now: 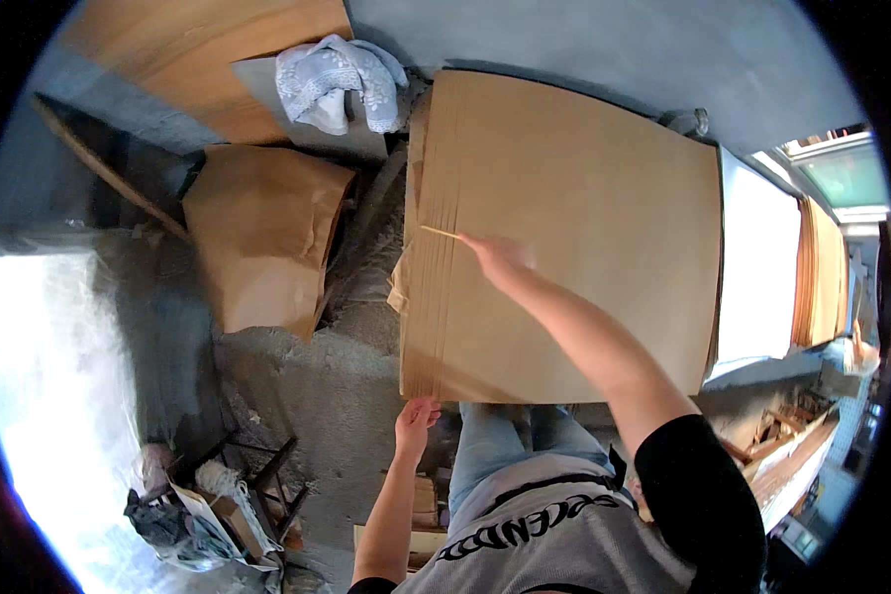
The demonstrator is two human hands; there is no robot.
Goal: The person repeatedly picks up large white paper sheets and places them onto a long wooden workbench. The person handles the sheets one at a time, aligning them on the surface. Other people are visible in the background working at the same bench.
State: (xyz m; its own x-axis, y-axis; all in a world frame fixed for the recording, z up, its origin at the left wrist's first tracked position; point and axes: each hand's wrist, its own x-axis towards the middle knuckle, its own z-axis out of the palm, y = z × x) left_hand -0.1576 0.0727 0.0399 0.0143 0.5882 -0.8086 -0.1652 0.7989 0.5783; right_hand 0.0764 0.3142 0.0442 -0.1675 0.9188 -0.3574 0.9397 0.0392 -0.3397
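A large stack of brown cardboard sheets point(584, 218) lies flat in front of me. My right hand point(495, 255) reaches over it, blurred with motion, and grips a thin pale stick point(440, 233) whose tip points left onto the sheet's left strip. My left hand point(416, 421) rests with its fingers against the near left corner of the cardboard stack and holds nothing.
A crumpled brown paper sheet point(262, 233) lies on the grey concrete floor to the left. A white lace cloth point(339, 81) sits on a board at the back. A wooden plank point(109, 173) leans left. A white panel point(757, 267) borders the right. Cluttered bags point(183, 520) sit at lower left.
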